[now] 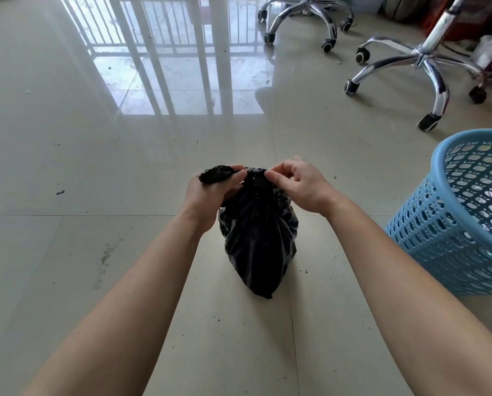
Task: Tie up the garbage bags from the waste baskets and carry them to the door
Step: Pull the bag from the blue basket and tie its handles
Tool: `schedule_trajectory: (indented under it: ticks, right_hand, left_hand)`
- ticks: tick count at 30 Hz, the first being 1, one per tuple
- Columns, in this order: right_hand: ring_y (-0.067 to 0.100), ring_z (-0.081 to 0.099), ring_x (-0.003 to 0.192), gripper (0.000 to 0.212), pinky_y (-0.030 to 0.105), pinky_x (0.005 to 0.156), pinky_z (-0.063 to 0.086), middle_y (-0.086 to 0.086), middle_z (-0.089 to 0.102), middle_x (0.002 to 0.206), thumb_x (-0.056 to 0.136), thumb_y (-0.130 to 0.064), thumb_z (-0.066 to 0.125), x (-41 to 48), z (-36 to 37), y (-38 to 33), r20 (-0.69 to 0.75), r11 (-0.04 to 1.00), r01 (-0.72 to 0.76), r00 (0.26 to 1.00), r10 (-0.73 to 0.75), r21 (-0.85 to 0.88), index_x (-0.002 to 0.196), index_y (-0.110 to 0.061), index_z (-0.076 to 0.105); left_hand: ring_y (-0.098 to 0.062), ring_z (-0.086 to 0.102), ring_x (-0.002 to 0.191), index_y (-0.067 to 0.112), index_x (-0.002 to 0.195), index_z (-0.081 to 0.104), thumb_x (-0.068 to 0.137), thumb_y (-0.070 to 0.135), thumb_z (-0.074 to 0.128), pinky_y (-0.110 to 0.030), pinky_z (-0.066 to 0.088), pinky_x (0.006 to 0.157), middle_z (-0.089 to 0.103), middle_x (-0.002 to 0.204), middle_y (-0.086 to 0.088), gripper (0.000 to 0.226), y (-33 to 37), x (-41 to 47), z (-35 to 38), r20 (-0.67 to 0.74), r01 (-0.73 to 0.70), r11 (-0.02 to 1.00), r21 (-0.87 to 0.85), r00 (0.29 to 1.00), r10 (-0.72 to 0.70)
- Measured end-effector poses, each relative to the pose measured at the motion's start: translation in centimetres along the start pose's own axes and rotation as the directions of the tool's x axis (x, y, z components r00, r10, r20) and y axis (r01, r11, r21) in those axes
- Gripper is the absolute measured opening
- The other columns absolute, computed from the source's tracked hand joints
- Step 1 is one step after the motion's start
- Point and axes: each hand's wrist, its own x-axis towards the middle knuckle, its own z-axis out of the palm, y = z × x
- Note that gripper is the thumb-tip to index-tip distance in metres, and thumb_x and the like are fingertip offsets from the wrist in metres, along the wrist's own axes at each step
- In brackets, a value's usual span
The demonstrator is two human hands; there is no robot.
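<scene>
On the tiled floor [125, 224] sits a black garbage bag [257, 241], left of the blue waste basket [462, 224]. The left hand [210, 192] grips its gathered top; the right hand [296, 184] pinches the neck.

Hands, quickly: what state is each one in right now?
Left hand: closed, gripping a bunched end of the black garbage bag.
Right hand: closed, pinching the bag's top.

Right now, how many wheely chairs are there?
2. One chair base stands top middle, the other chair base upper right. More may be hidden off-frame.
</scene>
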Motion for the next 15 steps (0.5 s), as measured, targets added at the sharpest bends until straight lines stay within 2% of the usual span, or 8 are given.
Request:
schedule_trajectory:
  ticks: [2,4,5,8,10,12,15]
  right_hand:
    - [0.013,0.052,0.091,0.021,0.025,0.086,0.042,0.001,0.051,0.105,0.099,-0.034,0.058,0.1,0.4,0.0,-0.054,0.95,0.115,0.989,-0.136,-0.289,0.103,-0.016,0.067]
    - [0.022,0.052,0.091,0.023,0.035,0.082,0.044,0.007,0.053,0.103,0.1,-0.03,0.054,-0.3,0.7,0.3,-0.072,0.754,0.257,0.925,-0.372,-0.605,0.102,-0.01,0.064]
    - [0.026,0.054,0.089,0.022,0.04,0.078,0.045,0.01,0.053,0.1,0.1,-0.028,0.054,-0.7,0.5,1.0,-0.055,0.656,0.289,0.891,-0.451,-0.698,0.098,-0.008,0.063]
    - [0.034,0.057,0.081,0.02,0.043,0.071,0.048,0.014,0.054,0.093,0.096,-0.026,0.058,-1.6,-0.6,4.6,-0.054,0.509,0.212,0.887,-0.459,-0.834,0.09,-0.007,0.062]
    - [0.035,0.058,0.081,0.02,0.043,0.07,0.047,0.014,0.055,0.093,0.095,-0.027,0.058,-2.3,-0.6,6.2,-0.085,0.53,0.157,0.911,-0.404,-0.833,0.09,-0.008,0.063]
    - [0.035,0.059,0.089,0.019,0.044,0.076,0.047,0.013,0.057,0.098,0.095,-0.027,0.058,-2.9,0.1,6.5,-0.166,0.682,0.078,0.944,-0.284,-0.727,0.098,-0.009,0.065]
    - [0.028,0.055,0.116,0.037,0.043,0.096,0.045,0.008,0.053,0.126,0.098,-0.038,0.053,-3.4,1.4,7.0,-0.267,0.916,-0.138,0.963,0.035,-0.377,0.128,-0.017,0.054]
  left_hand:
    - [-0.015,0.073,0.082,0.004,0.097,0.074,0.083,0.004,0.075,-0.026,0.059,0.079,0.076,0.085,-0.004,0.014,0.0,-0.1,0.3,-0.013,-0.007,1.0,0.01,1.0,0.007]
    - [-0.011,0.072,0.076,0.007,0.09,0.074,0.082,0.001,0.075,-0.022,0.058,0.075,0.076,0.077,0.002,0.01,-0.1,-0.1,-0.1,-0.041,-0.017,0.999,0.048,0.999,0.019]
    - [-0.01,0.071,0.075,0.008,0.087,0.073,0.082,0.0,0.075,-0.023,0.057,0.075,0.075,0.075,0.004,0.01,-0.3,0.0,-0.8,-0.063,-0.022,0.997,0.074,0.998,0.026]
    - [-0.015,0.069,0.08,0.011,0.083,0.073,0.081,-0.001,0.076,-0.03,0.055,0.08,0.074,0.075,0.005,0.013,-1.3,0.4,-3.1,-0.125,-0.004,0.99,0.14,0.992,0.022]
    - [-0.018,0.068,0.08,0.012,0.083,0.073,0.082,0.001,0.076,-0.033,0.054,0.08,0.074,0.073,0.005,0.012,-2.2,0.0,-3.5,-0.125,0.053,0.989,0.136,0.991,-0.036]
    - [-0.017,0.065,0.08,0.014,0.088,0.073,0.085,0.009,0.075,-0.031,0.051,0.075,0.072,0.08,0.0,0.007,-3.0,-0.5,-3.0,-0.108,0.125,0.985,0.118,0.988,-0.112]
    - [-0.003,0.063,0.075,0.018,0.093,0.066,0.087,0.023,0.075,-0.026,0.045,0.073,0.066,0.088,0.004,0.012,-3.9,-0.7,-2.1,-0.181,0.164,0.982,0.093,0.973,-0.145]
